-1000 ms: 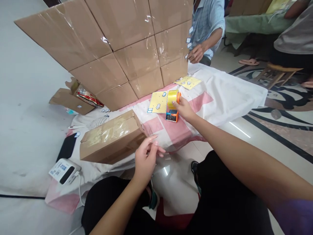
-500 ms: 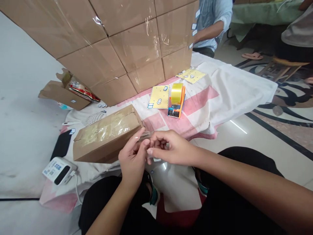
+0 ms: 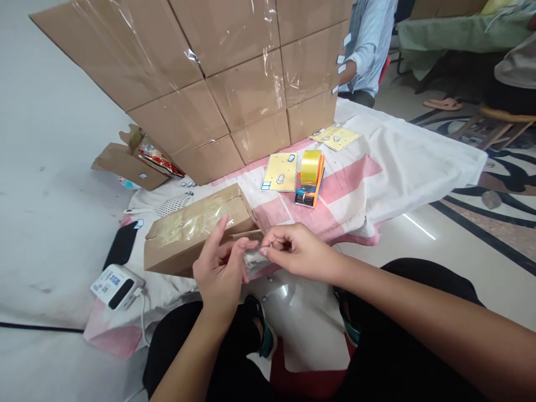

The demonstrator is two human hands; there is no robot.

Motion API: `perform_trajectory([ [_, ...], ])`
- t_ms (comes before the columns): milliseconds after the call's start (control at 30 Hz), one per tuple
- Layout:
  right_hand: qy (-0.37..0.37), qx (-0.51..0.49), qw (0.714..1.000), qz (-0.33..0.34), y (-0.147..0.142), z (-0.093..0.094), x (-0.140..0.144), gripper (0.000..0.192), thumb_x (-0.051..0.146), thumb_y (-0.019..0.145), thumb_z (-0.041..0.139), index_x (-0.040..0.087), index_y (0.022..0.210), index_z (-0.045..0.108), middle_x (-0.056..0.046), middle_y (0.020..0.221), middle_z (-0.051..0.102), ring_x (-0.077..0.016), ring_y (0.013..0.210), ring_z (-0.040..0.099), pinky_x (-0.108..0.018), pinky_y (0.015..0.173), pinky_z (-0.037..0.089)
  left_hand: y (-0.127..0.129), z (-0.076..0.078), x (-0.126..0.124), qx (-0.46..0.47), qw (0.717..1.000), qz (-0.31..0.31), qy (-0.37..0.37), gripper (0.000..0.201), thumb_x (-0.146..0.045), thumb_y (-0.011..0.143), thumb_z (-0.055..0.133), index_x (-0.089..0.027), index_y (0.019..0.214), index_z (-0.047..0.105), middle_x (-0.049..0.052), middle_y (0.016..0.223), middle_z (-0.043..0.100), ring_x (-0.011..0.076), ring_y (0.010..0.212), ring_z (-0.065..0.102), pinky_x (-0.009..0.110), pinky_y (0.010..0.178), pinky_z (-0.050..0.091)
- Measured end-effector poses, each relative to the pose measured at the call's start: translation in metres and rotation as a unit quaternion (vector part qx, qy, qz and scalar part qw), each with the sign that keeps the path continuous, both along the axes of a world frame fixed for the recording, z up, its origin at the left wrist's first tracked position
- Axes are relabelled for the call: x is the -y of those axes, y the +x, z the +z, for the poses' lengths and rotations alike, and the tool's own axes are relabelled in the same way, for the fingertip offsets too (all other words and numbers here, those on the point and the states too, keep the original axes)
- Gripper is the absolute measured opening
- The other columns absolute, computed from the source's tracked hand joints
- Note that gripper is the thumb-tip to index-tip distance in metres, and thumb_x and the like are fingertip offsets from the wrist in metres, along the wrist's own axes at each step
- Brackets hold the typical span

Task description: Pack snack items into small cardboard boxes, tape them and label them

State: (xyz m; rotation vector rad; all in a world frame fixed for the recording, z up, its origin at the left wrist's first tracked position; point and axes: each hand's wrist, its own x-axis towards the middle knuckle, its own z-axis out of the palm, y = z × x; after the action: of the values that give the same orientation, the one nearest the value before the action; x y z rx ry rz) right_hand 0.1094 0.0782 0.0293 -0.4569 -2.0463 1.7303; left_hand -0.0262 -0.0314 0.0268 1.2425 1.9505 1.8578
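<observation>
My left hand is held in front of a small cardboard box, its fingers apart and nothing plainly gripped in it. To its right, my right hand has thumb and fingertips pinched together. A pale, see-through scrap shows between the two hands, too unclear to name; whether the pinch holds it I cannot make out. Shiny clear tape covers the top of the small box, and the end of the box near my fingers is partly hidden. Beyond my right hand stands a tape dispenser with a yellowish roll.
Stacked taped cartons rise at the back. Yellow sticker sheets lie on the cloth-covered table. On the left are a white device, a black phone-like slab and an open carton. A co-worker's sleeve shows behind the stack.
My hands have moved apart, the left one spreading its fingers while the right stays pinched. The whole view has shifted slightly, moving the scene right and down.
</observation>
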Motion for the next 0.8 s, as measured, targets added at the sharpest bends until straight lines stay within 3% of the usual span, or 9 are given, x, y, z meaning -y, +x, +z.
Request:
perform_trajectory([
  [133, 0.013, -0.011, 1.000, -0.010, -0.001, 0.001, -0.003, 0.012, 0.024, 0.088, 0.062, 0.018, 0.078, 0.059, 0.008, 0.056, 0.041, -0.0079, 0.052, 0.037, -0.022, 0.051, 0.028, -0.007, 0.012, 0.002, 0.006, 0.997, 0.066, 0.028, 0.039, -0.035, 0.087, 0.073, -0.022, 0.123, 0.067, 0.002, 0.083, 0.078, 0.0029, 0.035, 0.046, 0.018, 0.037, 0.043],
  [300, 0.008, -0.024, 1.000, -0.007, -0.001, 0.003, -0.004, 0.013, 0.025, 0.089, 0.061, 0.019, 0.078, 0.058, 0.008, 0.056, 0.040, -0.0082, 0.051, 0.037, -0.023, 0.051, 0.028, -0.015, 0.017, 0.005, 0.026, 0.997, 0.002, -0.067, 0.040, -0.037, 0.077, 0.082, -0.021, 0.111, 0.070, 0.007, 0.103, 0.077, 0.0051, 0.043, 0.053, 0.016, 0.031, 0.036],
  [400, 0.019, -0.033, 0.999, -0.003, -0.002, 0.004, -0.003, 0.013, 0.025, 0.089, 0.060, 0.019, 0.077, 0.057, 0.008, 0.057, 0.040, -0.0084, 0.052, 0.037, -0.023, 0.052, 0.028, -0.016, 0.016, 0.006, 0.074, 0.995, -0.009, -0.067, 0.039, -0.037, 0.076, 0.082, -0.023, 0.111, 0.069, 0.008, 0.117, 0.074, 0.0007, 0.039, 0.045, 0.015, 0.033, 0.033],
  [567, 0.040, -0.060, 0.997, -0.001, -0.005, 0.009, -0.002, 0.012, 0.024, 0.090, 0.058, 0.020, 0.079, 0.056, 0.006, 0.063, 0.042, -0.0096, 0.057, 0.040, -0.023, 0.053, 0.032, -0.018, 0.021, 0.011, 0.086, 0.994, 0.008, -0.065, 0.029, -0.041, 0.085, 0.074, -0.019, 0.103, 0.070, 0.004, 0.083, 0.077, 0.0025, 0.038, 0.040, 0.017, 0.040, 0.037],
  [700, 0.087, -0.124, 0.988, -0.016, -0.006, 0.018, 0.000, 0.016, 0.017, 0.084, 0.062, 0.020, 0.074, 0.050, -0.001, 0.090, 0.054, -0.0113, 0.073, 0.050, -0.024, 0.064, 0.041, -0.021, 0.025, 0.016, 0.029, 0.998, 0.021, -0.059, 0.029, -0.042, 0.085, 0.075, -0.020, 0.104, 0.071, 0.005, 0.085, 0.076, 0.0071, 0.048, 0.054, 0.018, 0.043, 0.039],
  [800, 0.046, -0.125, 0.991, 0.016, -0.007, 0.022, 0.003, 0.017, 0.016, 0.084, 0.059, 0.021, 0.076, 0.045, -0.002, 0.098, 0.058, -0.0096, 0.068, 0.049, -0.023, 0.060, 0.041, -0.023, 0.022, 0.015, 0.083, 0.993, -0.026, -0.080, 0.036, -0.043, 0.081, 0.078, -0.021, 0.108, 0.071, 0.002, 0.076, 0.074, 0.0077, 0.046, 0.055, 0.017, 0.042, 0.039],
])
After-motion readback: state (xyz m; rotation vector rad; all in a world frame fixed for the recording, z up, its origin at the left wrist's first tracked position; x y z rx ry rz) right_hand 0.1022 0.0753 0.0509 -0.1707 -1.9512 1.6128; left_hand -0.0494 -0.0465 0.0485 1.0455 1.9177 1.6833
